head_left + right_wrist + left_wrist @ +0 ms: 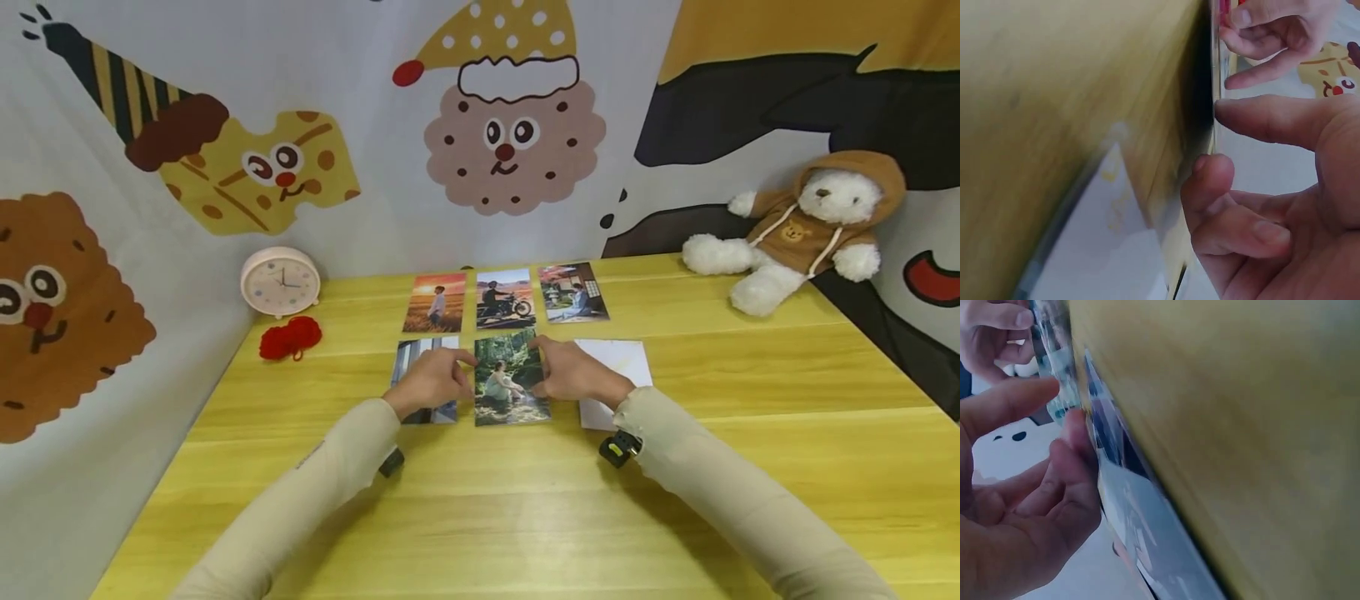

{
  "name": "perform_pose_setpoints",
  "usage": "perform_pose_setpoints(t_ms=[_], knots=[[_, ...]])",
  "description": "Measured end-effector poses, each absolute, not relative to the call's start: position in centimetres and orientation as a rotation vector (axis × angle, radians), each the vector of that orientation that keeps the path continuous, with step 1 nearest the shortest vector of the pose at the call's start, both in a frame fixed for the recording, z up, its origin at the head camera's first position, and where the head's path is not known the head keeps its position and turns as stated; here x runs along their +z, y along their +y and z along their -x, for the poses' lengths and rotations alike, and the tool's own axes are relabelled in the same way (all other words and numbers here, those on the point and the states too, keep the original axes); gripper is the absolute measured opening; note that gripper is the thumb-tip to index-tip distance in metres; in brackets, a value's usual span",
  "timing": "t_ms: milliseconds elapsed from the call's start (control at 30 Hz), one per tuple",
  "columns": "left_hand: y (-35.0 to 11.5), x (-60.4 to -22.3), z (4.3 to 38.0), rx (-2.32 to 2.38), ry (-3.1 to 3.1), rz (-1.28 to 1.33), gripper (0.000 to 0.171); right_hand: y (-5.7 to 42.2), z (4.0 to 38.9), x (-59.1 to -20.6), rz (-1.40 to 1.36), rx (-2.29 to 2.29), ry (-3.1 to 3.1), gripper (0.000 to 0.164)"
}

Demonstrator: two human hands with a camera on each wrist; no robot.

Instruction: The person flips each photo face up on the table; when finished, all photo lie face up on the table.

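Observation:
A photo card (510, 383) of a seated figure by a forest stream is in the front row's middle, held by its side edges between both hands. My left hand (435, 379) has its thumb and fingertips at the left edge, over part of a photo card (405, 362) with a window scene. My right hand (573, 371) grips the opposite edge; in the right wrist view its thumb (1260, 119) meets the card's thin edge, other fingers curled below. Beside that hand lies a white card (630, 358), partly covered by the wrist.
Behind, a row holds a sunset-field photo (435, 304), a motorcycle photo (506, 300) and a garden photo (575, 293). A pink clock (281, 282) and red yarn (291, 338) sit at the left. A white teddy bear (795, 229) leans at the back right, against the patterned wall cloth.

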State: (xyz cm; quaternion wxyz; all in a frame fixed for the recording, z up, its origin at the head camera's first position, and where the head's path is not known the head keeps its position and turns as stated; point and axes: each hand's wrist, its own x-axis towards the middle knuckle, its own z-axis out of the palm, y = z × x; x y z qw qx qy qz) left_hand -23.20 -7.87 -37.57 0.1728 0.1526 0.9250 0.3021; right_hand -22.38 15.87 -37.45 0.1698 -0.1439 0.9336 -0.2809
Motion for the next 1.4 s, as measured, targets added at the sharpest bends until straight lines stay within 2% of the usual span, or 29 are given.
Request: perform_pose_setpoints(t_ms=[333,667,733,900,1000,1133,1400], knots=[[-6.7,-37.1,23.2,0.597,2.692,-0.505,0.061,15.1,22.8,-37.3,0.372,-0.534,2.721,0.086],[-6.7,-36.5,23.5,0.486,2.755,-0.536,0.059,15.1,22.8,-36.9,0.403,-0.486,2.765,0.083],[-6.9,-36.4,23.4,0.532,2.757,-0.538,0.057,15.1,22.7,-36.8,0.393,-0.532,2.772,0.083],[-6.8,-34.9,22.6,0.895,2.71,-0.496,0.038,15.8,22.5,-35.9,0.397,-0.709,2.894,0.074],[-5.6,-33.6,22.1,1.157,2.549,-0.474,0.033,17.3,22.2,-34.7,0.428,-0.697,3.01,0.061],[-3.1,-33.6,21.8,1.36,2.276,-0.399,0.039,20.4,21.6,-33.5,0.424,-0.554,3.047,0.048],[1.6,-35.7,20.8,1.338,2.066,-0.404,0.059,27.3,19.0,-33.8,0.314,-0.327,2.92,0.055]])
